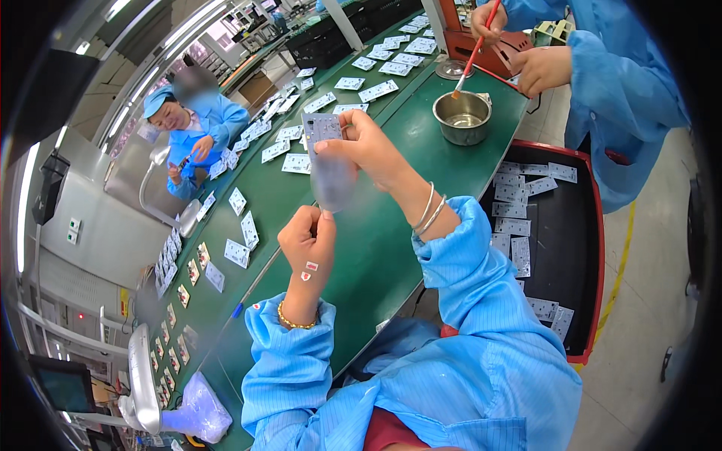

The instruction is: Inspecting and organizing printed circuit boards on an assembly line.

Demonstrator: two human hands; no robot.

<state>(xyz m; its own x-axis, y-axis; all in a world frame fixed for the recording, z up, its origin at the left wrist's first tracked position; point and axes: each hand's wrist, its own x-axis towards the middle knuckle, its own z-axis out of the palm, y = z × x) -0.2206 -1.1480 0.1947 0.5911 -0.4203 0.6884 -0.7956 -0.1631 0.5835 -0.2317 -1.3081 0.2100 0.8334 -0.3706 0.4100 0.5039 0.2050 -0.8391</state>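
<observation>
A thin, light-grey circuit board (pixel 320 129) is raised upright over the green workbench in front of me. Fingers and thumb of my right hand (pixel 368 154) pinch it by its right side. Below, my left hand (pixel 307 239) is closed, its thumb and finger at the board's lower end. The lower half of the board looks blurred, so its details cannot be read. Two metal bangles circle my right wrist, and a gold bracelet circles my left one.
Many similar boards (pixel 378 92) lie in rows across the green bench (pixel 383 255). Right of me, a co-worker's hand (pixel 545 71) is near a metal pot (pixel 462 120) with a red-handled brush (pixel 477 51). A black, red-rimmed bin (pixel 549 225) holds boards. Another person (pixel 192 131) works opposite.
</observation>
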